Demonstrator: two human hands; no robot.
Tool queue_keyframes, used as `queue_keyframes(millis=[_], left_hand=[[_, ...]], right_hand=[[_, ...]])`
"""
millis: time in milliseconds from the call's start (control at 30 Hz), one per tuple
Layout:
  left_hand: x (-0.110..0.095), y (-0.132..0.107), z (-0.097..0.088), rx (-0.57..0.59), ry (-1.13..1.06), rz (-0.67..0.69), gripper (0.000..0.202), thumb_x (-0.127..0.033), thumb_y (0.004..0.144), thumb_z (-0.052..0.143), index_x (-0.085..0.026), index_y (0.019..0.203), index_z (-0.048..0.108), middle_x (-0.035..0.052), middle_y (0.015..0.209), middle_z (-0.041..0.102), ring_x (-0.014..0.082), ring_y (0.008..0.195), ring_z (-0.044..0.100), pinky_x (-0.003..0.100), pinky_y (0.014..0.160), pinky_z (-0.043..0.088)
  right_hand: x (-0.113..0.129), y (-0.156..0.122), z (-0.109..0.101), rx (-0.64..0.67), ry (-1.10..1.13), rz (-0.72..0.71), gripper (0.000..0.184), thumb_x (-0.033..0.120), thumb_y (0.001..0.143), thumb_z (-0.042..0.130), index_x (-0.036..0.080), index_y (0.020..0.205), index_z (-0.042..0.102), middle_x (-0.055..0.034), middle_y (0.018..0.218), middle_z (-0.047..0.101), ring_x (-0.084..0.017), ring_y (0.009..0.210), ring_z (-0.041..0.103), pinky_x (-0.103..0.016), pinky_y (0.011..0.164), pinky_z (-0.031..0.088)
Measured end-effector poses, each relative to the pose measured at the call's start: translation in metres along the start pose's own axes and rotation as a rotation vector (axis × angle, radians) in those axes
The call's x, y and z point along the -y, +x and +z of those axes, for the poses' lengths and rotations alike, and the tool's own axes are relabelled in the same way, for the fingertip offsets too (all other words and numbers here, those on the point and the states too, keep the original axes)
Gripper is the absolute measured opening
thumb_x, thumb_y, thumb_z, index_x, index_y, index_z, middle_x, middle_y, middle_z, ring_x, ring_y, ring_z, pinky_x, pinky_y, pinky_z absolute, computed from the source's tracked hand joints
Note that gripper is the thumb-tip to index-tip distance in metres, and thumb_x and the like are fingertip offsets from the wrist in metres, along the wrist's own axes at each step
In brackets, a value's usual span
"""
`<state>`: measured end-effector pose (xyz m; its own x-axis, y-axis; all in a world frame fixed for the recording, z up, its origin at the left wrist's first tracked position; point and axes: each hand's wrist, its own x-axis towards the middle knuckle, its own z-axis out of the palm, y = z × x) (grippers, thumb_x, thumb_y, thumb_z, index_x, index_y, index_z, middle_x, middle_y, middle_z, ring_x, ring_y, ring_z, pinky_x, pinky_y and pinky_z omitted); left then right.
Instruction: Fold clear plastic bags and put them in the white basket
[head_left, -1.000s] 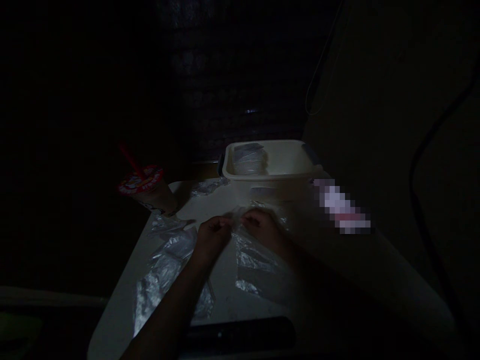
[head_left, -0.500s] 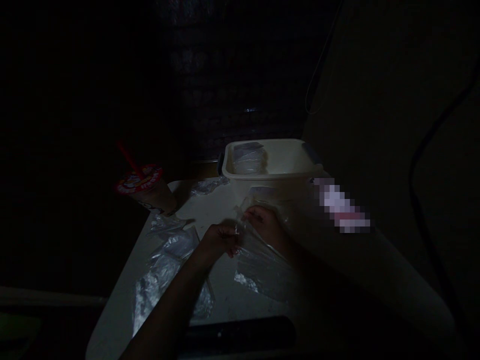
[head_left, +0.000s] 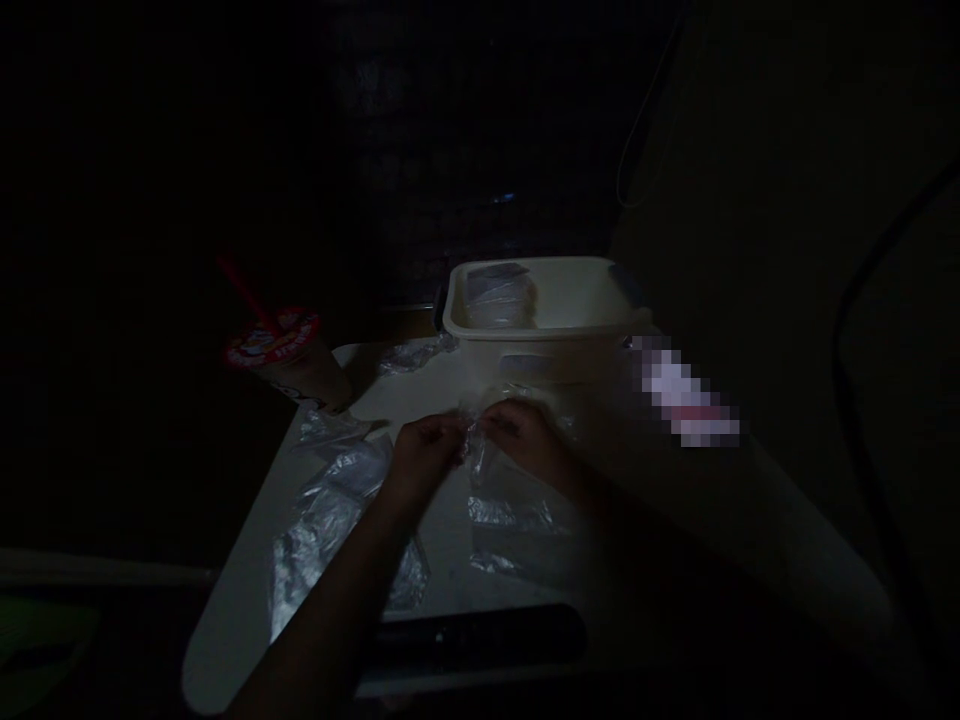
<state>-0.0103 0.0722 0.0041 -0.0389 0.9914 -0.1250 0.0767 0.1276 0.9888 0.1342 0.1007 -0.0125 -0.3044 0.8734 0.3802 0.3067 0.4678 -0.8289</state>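
Observation:
My left hand (head_left: 429,452) and my right hand (head_left: 525,440) meet over the middle of a pale table (head_left: 442,560). Between their pinched fingertips is the crumpled edge of a clear plastic bag (head_left: 478,455). More clear plastic (head_left: 510,515) lies flat below my right hand; whether it is the same bag, I cannot tell in the dim light. Under and beside my left forearm rests a heap of clear plastic bags (head_left: 330,530).
Behind my hands stands a cream plastic tub (head_left: 570,345) with a wrapped bundle (head_left: 499,295) inside. At left is a drink cup (head_left: 311,375) with a red straw. A dark long object (head_left: 480,637) lies along the near edge. A blurred-out item (head_left: 682,395) sits at right.
My hands have drawn level, with the left raised and the fingertips closer together. The plastic hanging from my right hand now lies lower and flatter. The view has tilted slightly.

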Motion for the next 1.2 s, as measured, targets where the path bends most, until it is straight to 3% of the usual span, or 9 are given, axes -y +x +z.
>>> queue_keyframes(millis=[267, 633, 867, 1200], left_hand=[[-0.0003, -0.003, 0.0033, -0.041, 0.001, -0.001, 0.021, -0.033, 0.06, 0.058, -0.013, 0.063, 0.059, -0.0031, 0.049, 0.053, 0.0062, 0.042, 0.045, 0.017, 0.042, 0.033], [0.0016, 0.001, 0.0032, -0.156, -0.069, 0.006, 0.018, -0.027, 0.052, 0.063, -0.014, 0.062, 0.056, -0.0029, 0.046, 0.054, 0.0085, 0.041, 0.049, 0.02, 0.044, 0.037], [-0.0005, -0.0021, 0.0058, -0.061, 0.005, 0.009, 0.018, -0.026, 0.052, 0.065, -0.014, 0.064, 0.06, -0.0022, 0.05, 0.056, 0.0076, 0.044, 0.048, 0.019, 0.046, 0.037], [0.0007, -0.0025, 0.0044, -0.152, 0.077, 0.011, 0.016, -0.028, 0.055, 0.061, -0.014, 0.06, 0.061, -0.0012, 0.049, 0.056, 0.0087, 0.045, 0.048, 0.019, 0.045, 0.036]], right_hand=[[0.0008, -0.0003, -0.0002, 0.005, 0.001, 0.041, 0.01, 0.011, 0.067, 0.048, 0.016, 0.062, 0.056, 0.0017, 0.059, 0.056, -0.008, 0.055, 0.05, -0.018, 0.052, 0.036], [-0.0029, 0.0003, 0.0003, 0.049, -0.025, 0.001, 0.01, 0.015, 0.069, 0.049, 0.016, 0.064, 0.057, 0.0024, 0.06, 0.056, -0.007, 0.057, 0.049, -0.017, 0.054, 0.036], [-0.0057, 0.0007, 0.0032, 0.023, -0.01, -0.024, 0.008, 0.021, 0.069, 0.052, 0.016, 0.067, 0.058, 0.0019, 0.062, 0.056, -0.008, 0.059, 0.05, -0.018, 0.055, 0.037], [0.0009, 0.0009, 0.0017, 0.038, -0.017, 0.015, 0.011, 0.017, 0.069, 0.052, 0.016, 0.06, 0.057, 0.003, 0.057, 0.055, -0.006, 0.054, 0.048, -0.017, 0.051, 0.035]])
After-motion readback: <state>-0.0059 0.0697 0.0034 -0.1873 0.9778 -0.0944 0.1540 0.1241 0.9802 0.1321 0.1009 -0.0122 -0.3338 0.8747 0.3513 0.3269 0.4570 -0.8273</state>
